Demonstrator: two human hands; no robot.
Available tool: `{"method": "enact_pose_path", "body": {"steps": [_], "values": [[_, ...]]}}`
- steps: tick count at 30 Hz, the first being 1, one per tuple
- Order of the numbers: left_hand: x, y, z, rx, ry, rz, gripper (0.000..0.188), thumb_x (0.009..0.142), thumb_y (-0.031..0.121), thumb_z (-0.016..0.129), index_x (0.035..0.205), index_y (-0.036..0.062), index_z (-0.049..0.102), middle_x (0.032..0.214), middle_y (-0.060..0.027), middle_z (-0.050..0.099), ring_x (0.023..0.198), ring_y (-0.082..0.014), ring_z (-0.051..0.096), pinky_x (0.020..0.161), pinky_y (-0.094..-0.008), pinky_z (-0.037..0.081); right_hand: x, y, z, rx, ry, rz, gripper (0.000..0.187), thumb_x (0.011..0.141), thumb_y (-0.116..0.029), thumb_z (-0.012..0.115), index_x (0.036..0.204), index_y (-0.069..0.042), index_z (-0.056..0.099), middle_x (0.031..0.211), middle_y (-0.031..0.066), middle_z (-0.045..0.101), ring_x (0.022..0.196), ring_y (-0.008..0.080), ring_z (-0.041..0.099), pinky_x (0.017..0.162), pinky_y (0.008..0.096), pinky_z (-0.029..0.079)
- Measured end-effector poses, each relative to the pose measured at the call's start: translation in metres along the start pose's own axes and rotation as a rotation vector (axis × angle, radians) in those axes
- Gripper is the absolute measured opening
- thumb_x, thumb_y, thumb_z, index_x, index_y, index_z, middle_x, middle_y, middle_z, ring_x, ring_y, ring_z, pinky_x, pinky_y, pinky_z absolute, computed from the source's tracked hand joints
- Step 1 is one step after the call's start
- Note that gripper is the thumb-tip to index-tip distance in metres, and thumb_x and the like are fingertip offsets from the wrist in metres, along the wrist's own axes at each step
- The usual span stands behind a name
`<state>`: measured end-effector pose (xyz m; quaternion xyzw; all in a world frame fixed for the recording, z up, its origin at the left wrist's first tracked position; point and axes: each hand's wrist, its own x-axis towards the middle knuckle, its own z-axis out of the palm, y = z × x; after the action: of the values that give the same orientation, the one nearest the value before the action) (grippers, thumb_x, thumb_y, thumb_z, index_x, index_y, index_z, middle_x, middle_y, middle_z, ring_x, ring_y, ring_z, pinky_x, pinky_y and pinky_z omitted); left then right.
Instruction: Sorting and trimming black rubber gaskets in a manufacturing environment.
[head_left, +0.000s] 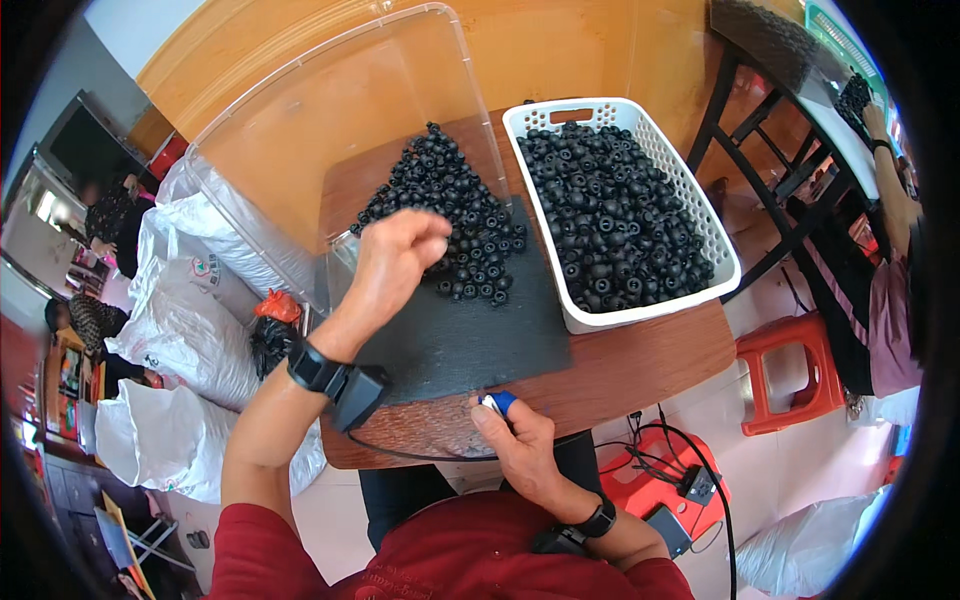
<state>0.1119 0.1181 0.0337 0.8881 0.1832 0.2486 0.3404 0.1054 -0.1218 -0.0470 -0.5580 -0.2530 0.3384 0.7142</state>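
My left hand [392, 262] hovers at the near-left side of a heap of small black round parts with holes [440, 185]. Its fingers are curled together, and whatever they may hold is hidden. Under the heap's near end lies a dark grey mat [470, 345] on a brown wooden table [650, 345]. At the table's front edge my right hand [522, 450] is closed, thumb against forefinger. Between them shows a small whitish piece [490, 404], too small to name. A blue wrap [504, 401] sits at the forefinger's tip.
A white perforated basket [555, 290] full of the same black parts stands on the right. A clear plastic bin [300, 120] lies tipped behind the heap. White sacks [170, 330] crowd the left floor. Red stools [800, 375] and cables [690, 440] are at right. Other people work nearby.
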Motion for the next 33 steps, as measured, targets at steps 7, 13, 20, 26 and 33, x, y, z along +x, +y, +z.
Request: {"method": "enact_pose_path", "body": {"steps": [7,13,20,26,33], "values": [[-0.045,-0.030,0.023,0.189,-0.006,0.098,0.020,0.074,0.002,0.068,0.094,0.0060,0.068,0.074,-0.0074,0.058,0.070,-0.0202,0.059,0.065,-0.0307,0.047,-0.002,0.001,0.002,-0.049,0.007,-0.024,0.018,0.091,-0.016,0.061,0.094,0.001,0.062,0.069,-0.0006,0.054,0.066,0.0045,0.046,0.056,0.0237,0.041],[-0.043,-0.046,0.033,0.321,0.020,0.124,0.015,0.073,0.004,0.069,0.088,0.0058,0.068,0.072,-0.0093,0.056,0.070,-0.0254,0.059,0.064,-0.0353,0.047,-0.003,0.002,0.003,-0.034,0.018,0.002,0.019,0.091,-0.018,0.061,0.092,0.001,0.062,0.068,-0.0008,0.054,0.066,0.0047,0.045,0.055,0.0240,0.040],[-0.045,-0.045,0.032,0.323,0.014,0.091,0.012,0.072,0.006,0.070,0.083,0.0039,0.066,0.073,-0.0106,0.057,0.072,-0.0272,0.060,0.065,-0.0367,0.047,-0.002,0.001,0.002,-0.041,0.015,-0.017,0.020,0.092,-0.018,0.060,0.088,0.001,0.060,0.068,0.0001,0.053,0.065,0.0050,0.044,0.055,0.0241,0.040],[-0.052,-0.033,0.034,0.427,0.047,0.225,0.018,0.069,0.005,0.072,0.084,0.0026,0.063,0.073,-0.0094,0.055,0.076,-0.0282,0.058,0.068,-0.0364,0.047,-0.002,-0.002,0.001,-0.100,-0.005,-0.002,0.021,0.092,-0.020,0.060,0.090,0.001,0.061,0.067,-0.0004,0.051,0.064,0.0050,0.043,0.055,0.0241,0.039],[-0.076,-0.036,0.026,0.014,-0.032,0.022,0.019,0.073,0.005,0.071,0.091,0.0031,0.063,0.076,-0.0043,0.058,0.073,-0.0187,0.058,0.067,-0.0292,0.046,-0.003,-0.004,0.002,-0.015,0.014,-0.006,0.025,0.097,-0.020,0.052,0.098,0.003,0.062,0.067,-0.0031,0.048,0.062,0.0039,0.041,0.054,0.0216,0.036]]}}
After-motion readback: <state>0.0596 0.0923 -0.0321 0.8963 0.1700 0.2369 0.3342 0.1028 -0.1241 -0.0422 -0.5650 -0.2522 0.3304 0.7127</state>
